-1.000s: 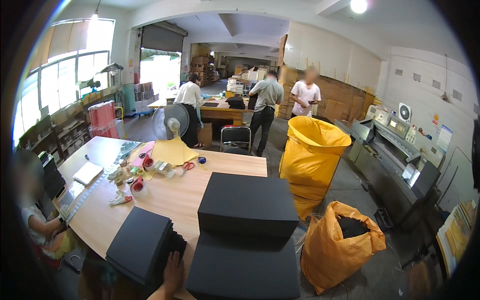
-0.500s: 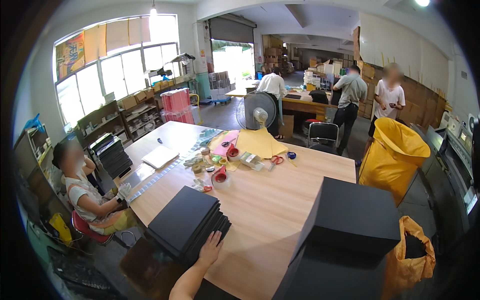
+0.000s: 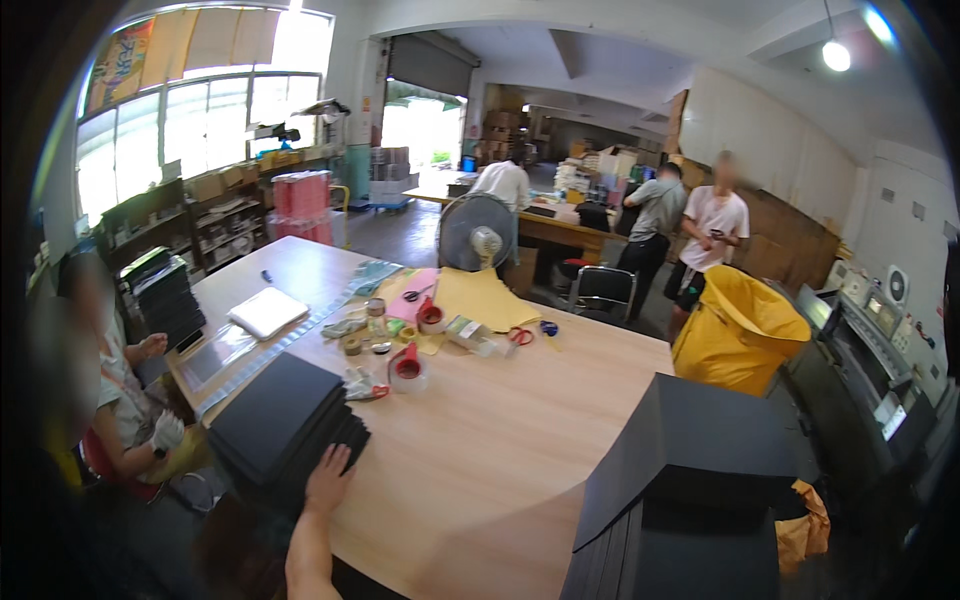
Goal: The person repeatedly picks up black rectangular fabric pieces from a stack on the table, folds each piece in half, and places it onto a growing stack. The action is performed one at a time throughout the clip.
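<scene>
My left hand [image 3: 328,480] lies with spread fingers against the right side of a stack of black sheets or boards [image 3: 277,405] at the table's near left. It touches the uneven edges at the stack's lower right and grips nothing. My forearm rises from the lower edge, and my right hand is out of sight. At the near right stand large black blocks [image 3: 725,425], which look like stacked boards or boxes; their exact kind is unclear. The wooden table [image 3: 480,420] lies between the two black piles.
Tape rolls [image 3: 407,368], red scissors [image 3: 520,337], yellow sheets [image 3: 485,298] and a white pile [image 3: 268,311] lie across the table. A seated person [image 3: 125,400] is at the left. Beyond are a fan [image 3: 478,235], a chair [image 3: 603,290], several people and a yellow bag [image 3: 735,330].
The view has swung right and tilted, so the table, stack and my hand sit further left. My hand still rests against the stack. The seated person's hands have come down and apart.
</scene>
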`<action>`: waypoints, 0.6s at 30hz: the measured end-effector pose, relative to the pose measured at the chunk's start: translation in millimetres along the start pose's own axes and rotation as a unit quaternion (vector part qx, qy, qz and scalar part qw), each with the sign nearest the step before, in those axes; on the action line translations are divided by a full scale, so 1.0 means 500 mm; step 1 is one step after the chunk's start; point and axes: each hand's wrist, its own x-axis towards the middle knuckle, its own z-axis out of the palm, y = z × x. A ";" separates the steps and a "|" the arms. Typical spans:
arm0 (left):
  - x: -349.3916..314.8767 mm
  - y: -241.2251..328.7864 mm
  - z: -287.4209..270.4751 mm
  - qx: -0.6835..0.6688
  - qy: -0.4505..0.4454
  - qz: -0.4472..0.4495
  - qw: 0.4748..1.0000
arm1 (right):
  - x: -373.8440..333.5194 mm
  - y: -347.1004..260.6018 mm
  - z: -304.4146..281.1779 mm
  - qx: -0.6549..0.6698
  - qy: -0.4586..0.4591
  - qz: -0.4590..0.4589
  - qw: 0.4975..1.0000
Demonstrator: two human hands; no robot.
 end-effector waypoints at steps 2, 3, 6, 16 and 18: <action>0.013 -0.034 0.005 0.040 -0.015 0.018 0.999 | -0.086 0.024 -0.029 0.008 0.061 0.010 0.998; -0.002 -0.071 -0.002 0.061 -0.016 0.012 0.998 | -0.086 0.024 -0.044 0.007 0.079 0.021 0.997; -0.035 -0.100 0.042 0.057 -0.027 -0.011 0.998 | -0.135 -0.015 -0.154 0.021 0.158 0.026 0.987; 0.024 0.045 0.011 0.227 -0.104 -0.177 0.952 | -0.105 0.001 -0.229 -0.084 0.234 0.068 0.966; 0.017 0.135 0.012 0.103 -0.106 -0.218 0.965 | -0.072 -0.053 -0.264 -0.114 0.226 0.009 0.967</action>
